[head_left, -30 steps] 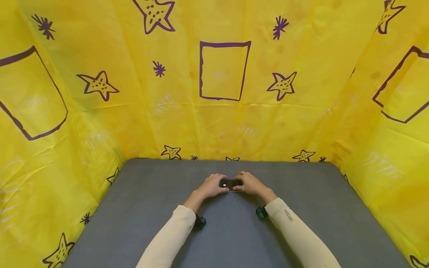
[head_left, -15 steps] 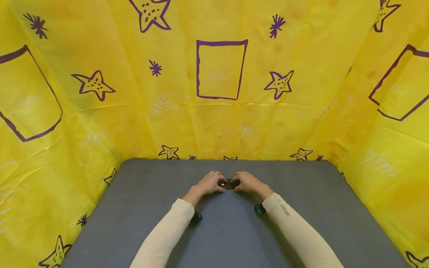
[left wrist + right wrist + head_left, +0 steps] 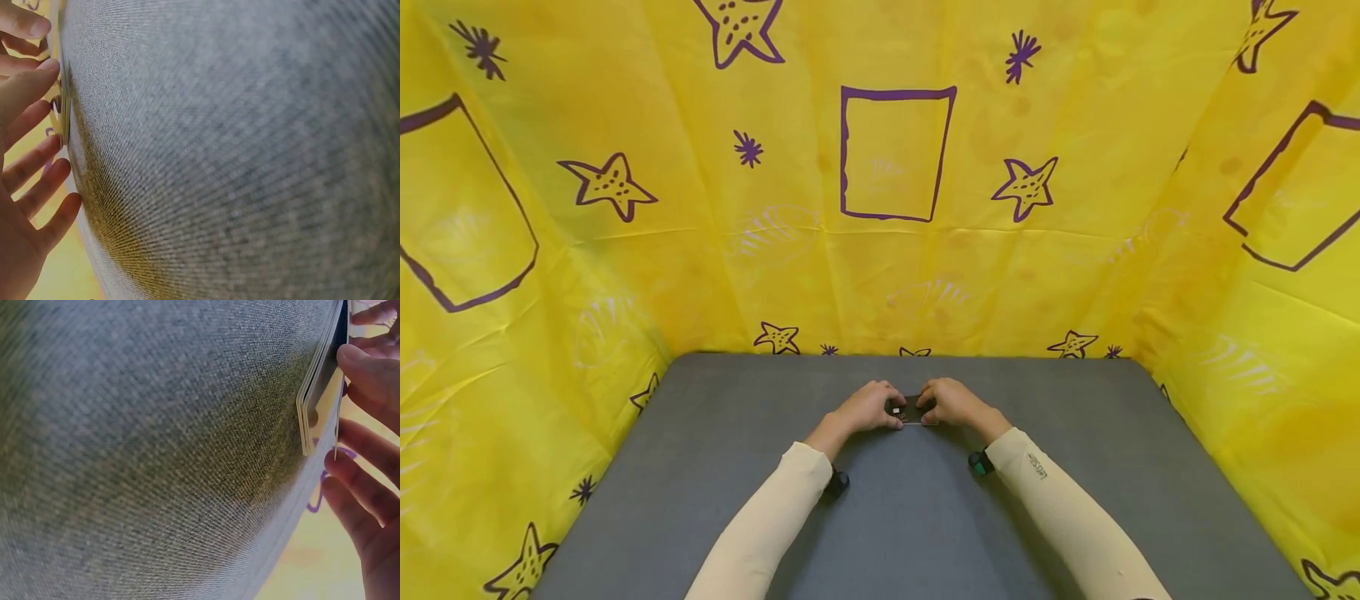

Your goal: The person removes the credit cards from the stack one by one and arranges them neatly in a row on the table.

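A small stack of thin dark cards with pale print at its left end lies low at the grey surface, between my two hands. My left hand pinches the left end, its thumb at the near edge. At the right end my right hand pinches one thin card between thumb and fingers. In the right wrist view this card stands apart from the several pale-edged layers of the stack. The left wrist view shows the stack's edges beside the left thumb. The far side is hidden by fingers.
A grey cloth-covered table spreads under both forearms. Yellow sheeting with purple starfish and outlines hangs at the back and on both sides. Dark bands with small devices sit at both wrists.
Both hands and the cards have shifted slightly left in the head view, which has itself shifted a little. More of the print at the left end shows. Both hands keep their hold.
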`<state>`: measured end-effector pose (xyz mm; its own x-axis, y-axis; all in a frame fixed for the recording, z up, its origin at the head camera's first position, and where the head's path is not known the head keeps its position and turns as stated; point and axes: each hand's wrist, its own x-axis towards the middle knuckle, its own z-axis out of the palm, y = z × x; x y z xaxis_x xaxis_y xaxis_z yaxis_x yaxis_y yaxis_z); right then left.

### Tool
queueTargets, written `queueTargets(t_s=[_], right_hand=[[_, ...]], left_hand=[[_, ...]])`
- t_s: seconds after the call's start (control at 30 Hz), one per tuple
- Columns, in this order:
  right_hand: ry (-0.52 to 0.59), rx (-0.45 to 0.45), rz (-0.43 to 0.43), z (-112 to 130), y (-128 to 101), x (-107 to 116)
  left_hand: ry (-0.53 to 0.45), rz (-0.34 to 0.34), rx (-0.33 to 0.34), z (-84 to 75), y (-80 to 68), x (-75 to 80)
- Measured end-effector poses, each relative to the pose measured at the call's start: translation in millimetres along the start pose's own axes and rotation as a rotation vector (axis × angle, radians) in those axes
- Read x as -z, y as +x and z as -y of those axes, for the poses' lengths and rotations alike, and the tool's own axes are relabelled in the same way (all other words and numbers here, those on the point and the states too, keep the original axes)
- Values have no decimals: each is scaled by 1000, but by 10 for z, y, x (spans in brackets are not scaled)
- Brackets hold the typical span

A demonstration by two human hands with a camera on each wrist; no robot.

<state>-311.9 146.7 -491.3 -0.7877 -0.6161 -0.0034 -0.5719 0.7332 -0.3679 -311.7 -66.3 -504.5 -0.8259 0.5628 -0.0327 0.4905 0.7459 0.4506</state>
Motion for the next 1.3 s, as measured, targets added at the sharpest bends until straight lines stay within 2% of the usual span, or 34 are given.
queueTargets(t_s=[0.5,0.7,0.9,1.13,1.3], right_hand=[[28,-5,-25,-12,-9,-35],[26,10,-71,-1,-33,-79],[27,47,-104,68,-65,-91],[33,61,-93,190,-79,-71],[10,100,-103,310,-61,-72]], left_hand=[[18,-37,-6,-2,-11,-20],[26,-48,4,11,-59,-7],[19,-110,-39,36,-166,48],[1,-161,-67,84,-333,114],[-25,-174,-47,108,-476,166]])
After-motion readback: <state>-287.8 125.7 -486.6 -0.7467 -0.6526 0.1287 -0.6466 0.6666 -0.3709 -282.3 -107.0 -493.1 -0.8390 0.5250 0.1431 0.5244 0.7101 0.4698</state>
